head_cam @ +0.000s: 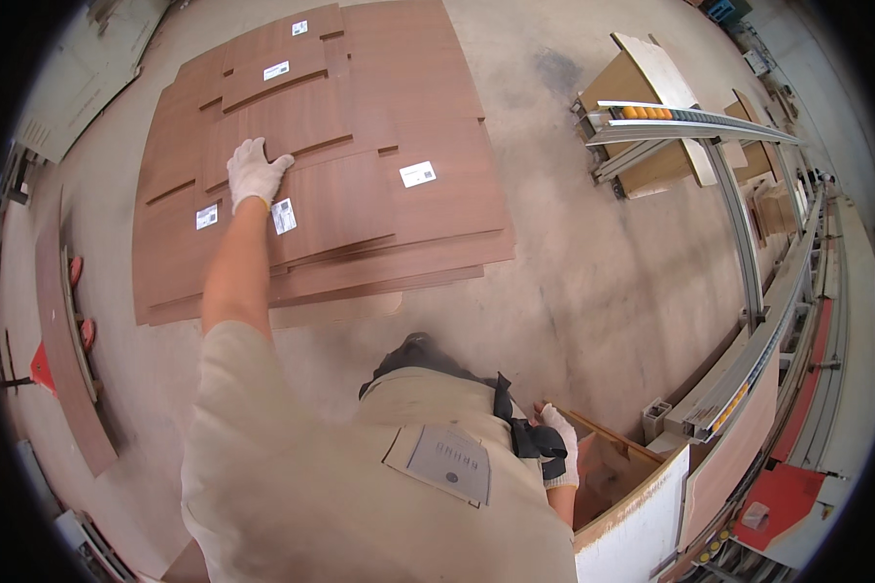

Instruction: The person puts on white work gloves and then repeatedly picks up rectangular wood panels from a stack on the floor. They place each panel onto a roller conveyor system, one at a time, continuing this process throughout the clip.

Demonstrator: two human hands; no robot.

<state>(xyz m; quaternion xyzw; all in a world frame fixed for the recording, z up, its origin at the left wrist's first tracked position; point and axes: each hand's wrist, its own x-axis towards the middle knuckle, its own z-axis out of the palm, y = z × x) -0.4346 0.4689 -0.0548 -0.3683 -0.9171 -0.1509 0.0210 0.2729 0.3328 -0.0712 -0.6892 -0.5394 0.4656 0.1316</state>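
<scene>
My left hand, in a pale knitted glove, rests on a broad stack of reddish-brown wood panels. Its fingers are spread, and no grip on a panel shows. Just below the wrist, a white label bearing writing and a printed code lies on a smaller panel. Another label is stuck farther right. My right hand, gloved too, hangs low beside my waist, near the edge of an open wooden box. Its fingers are partly hidden, so I cannot see whether they touch that edge.
Metal-framed roller rails run along the right, with a board-topped stand behind. A long machine with a red section lines the far right. At left, a long brown panel stands near red round parts.
</scene>
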